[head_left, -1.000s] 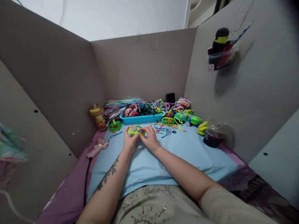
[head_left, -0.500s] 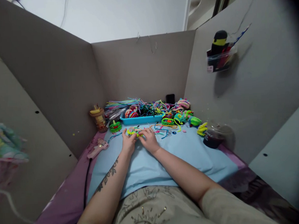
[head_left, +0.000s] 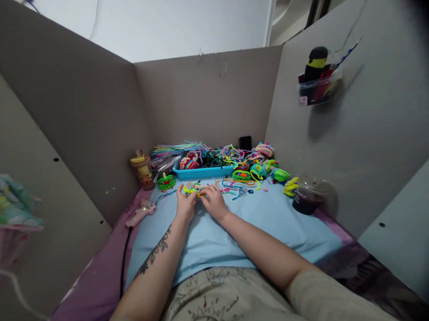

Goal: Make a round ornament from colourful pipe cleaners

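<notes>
Between my two hands is a small fuzzy pipe-cleaner piece point(head_left: 192, 187) in yellow-green, pink and other pastel colours. My left hand point(head_left: 185, 203) pinches its left and near side with thumb and fingers. From the right, my right hand point(head_left: 214, 200) closes its fingertips on the piece's right edge; the fingers partly cover it. Just beyond the right hand lie loose coloured pipe cleaners, small bits and scissors point(head_left: 242, 191). A green pipe-cleaner figure with a red mouth point(head_left: 166, 182) sits left of my left hand.
A blue tray point(head_left: 204, 172) at the back holds coloured pipe cleaners. A pink glue gun point(head_left: 141, 215) and a drink cup point(head_left: 142, 171) stand left. Finished fuzzy pieces point(head_left: 280, 174) and a dark cup point(head_left: 305, 199) are right. Grey panels point(head_left: 211, 98) enclose the table.
The view has shifted very slightly. Both hands stay on the pipe-cleaner piece in nearly the same place, with only small finger movement.
</notes>
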Tool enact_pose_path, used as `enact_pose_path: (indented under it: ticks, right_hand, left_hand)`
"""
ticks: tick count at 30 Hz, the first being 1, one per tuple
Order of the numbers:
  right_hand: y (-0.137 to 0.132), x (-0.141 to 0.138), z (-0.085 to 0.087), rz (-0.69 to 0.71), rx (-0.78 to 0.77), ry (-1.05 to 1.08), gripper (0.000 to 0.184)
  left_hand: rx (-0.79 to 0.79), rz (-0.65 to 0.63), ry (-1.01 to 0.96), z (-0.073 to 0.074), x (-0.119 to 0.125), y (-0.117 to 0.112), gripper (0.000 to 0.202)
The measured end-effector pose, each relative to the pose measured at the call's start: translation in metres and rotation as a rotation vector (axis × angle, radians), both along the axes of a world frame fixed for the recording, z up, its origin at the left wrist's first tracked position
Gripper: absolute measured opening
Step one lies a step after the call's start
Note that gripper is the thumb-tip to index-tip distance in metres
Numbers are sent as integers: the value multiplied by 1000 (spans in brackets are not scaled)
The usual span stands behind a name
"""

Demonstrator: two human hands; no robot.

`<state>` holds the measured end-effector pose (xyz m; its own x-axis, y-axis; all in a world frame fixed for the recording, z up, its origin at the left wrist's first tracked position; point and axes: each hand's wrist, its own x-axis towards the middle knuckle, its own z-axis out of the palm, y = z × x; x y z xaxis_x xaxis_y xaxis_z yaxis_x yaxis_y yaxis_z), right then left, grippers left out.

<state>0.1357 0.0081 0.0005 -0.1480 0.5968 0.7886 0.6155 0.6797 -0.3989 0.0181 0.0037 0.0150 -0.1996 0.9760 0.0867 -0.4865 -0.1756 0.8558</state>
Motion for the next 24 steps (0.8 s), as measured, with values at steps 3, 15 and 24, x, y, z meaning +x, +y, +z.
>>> enact_pose_path:
  ticks: [3,15,24]
  right_hand:
    - [-1,0,1,0,-7,7,7]
    - [-4,0,5,18,-38,19,10]
    - [4,9,1,-26,-6,206,11]
  left_hand:
    - [-4,7,24,1,0,-1,82]
    - [27,3,97,-1,1,-4,85]
    - [27,25,63,-5,0,1,82]
